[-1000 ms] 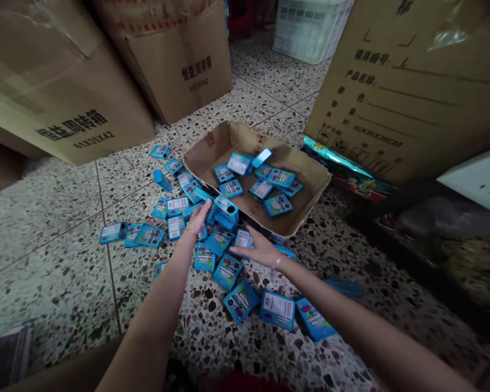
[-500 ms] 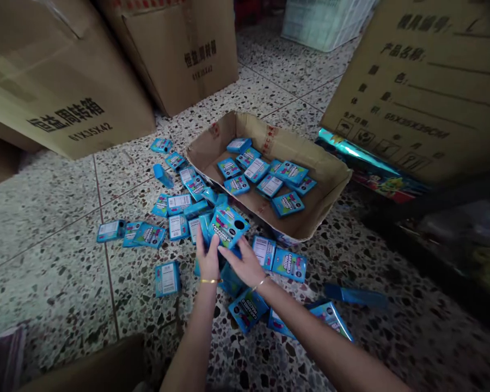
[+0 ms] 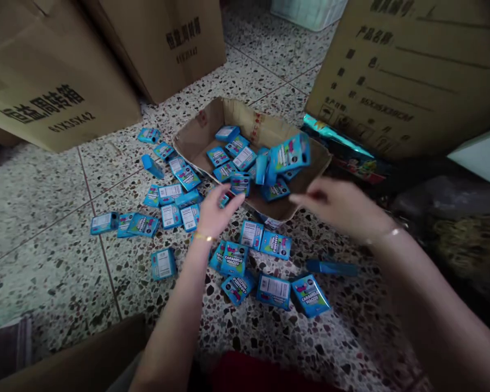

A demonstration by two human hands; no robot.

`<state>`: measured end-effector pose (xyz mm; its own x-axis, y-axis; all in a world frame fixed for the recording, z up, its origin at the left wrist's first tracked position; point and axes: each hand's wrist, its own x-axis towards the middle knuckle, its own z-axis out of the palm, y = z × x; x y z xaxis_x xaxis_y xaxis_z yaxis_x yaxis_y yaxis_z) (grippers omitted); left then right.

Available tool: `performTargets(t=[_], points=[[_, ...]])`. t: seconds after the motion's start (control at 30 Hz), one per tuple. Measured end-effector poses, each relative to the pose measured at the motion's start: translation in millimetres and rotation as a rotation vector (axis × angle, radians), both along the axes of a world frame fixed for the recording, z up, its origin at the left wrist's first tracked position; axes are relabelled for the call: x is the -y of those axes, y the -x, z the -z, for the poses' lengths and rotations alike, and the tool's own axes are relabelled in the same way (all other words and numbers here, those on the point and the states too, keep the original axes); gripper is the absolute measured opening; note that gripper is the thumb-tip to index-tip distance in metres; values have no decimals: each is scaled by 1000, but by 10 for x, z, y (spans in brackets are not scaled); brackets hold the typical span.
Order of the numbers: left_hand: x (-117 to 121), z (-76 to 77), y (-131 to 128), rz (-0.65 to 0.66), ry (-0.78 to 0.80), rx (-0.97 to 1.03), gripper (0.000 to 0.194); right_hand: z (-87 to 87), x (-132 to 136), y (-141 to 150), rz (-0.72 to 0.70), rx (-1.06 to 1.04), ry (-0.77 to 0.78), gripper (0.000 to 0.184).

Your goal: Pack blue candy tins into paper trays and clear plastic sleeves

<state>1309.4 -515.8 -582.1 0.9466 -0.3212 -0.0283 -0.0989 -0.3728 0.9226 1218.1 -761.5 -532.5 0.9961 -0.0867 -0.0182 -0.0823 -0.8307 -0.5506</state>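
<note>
Blue candy boxes [image 3: 288, 155] hang tilted and blurred over the shallow cardboard box [image 3: 318, 163], apart from both hands. My left hand [image 3: 216, 211] is at the near left edge of that box, its thumb and fingers spread with nothing between them. Just beyond its fingertips is another tilted candy box [image 3: 240, 184]. My right hand [image 3: 338, 206], smeared by motion, is off the near right corner, fingers apart and holding nothing. More candy boxes [image 3: 244, 158] lie inside the cardboard box. Loose ones, such as a candy box [image 3: 310, 295] near my right forearm, are scattered on the floor.
Large cartons [image 3: 65, 109] stand at the back left, and another big carton [image 3: 375, 81] at the right. A shiny printed package [image 3: 351, 158] lies under the right one. A white plastic crate [image 3: 310, 11] is at the far back on the speckled floor [image 3: 118, 169].
My hands have let go of the candy boxes they held, which are now over the cardboard box. My right hand has swung away to the right; my left hand is slightly further forward.
</note>
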Motion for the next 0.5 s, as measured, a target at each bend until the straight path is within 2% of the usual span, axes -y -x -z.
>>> performTargets(t=[0.07, 0.1, 0.17, 0.23, 0.27, 0.37, 0.43, 0.5], points=[[-325, 328, 363, 12, -246, -158, 82, 325, -173, 393, -223, -285, 37, 49], [-451, 471, 540, 14, -385, -221, 98, 515, -303, 548, -268, -377, 101, 46], [-594, 675, 824, 15, -668, -311, 118, 900, -559, 731, -251, -451, 292, 72], [-601, 763, 971, 24, -904, -363, 122, 1227, -721, 757, -200, -484, 445, 96], [-571, 773, 994, 40, -991, -384, 121, 1349, -761, 733, -179, -505, 477, 99], [-441, 762, 954, 116, -1085, -459, 116, 1518, -787, 642, -158, -572, 427, 95], [-370, 770, 926, 124, -1046, -491, 114, 1479, -801, 637, -194, -617, 359, 95], [-331, 805, 953, 79, -932, -508, 106, 1354, -827, 677, -235, -667, 316, 97]])
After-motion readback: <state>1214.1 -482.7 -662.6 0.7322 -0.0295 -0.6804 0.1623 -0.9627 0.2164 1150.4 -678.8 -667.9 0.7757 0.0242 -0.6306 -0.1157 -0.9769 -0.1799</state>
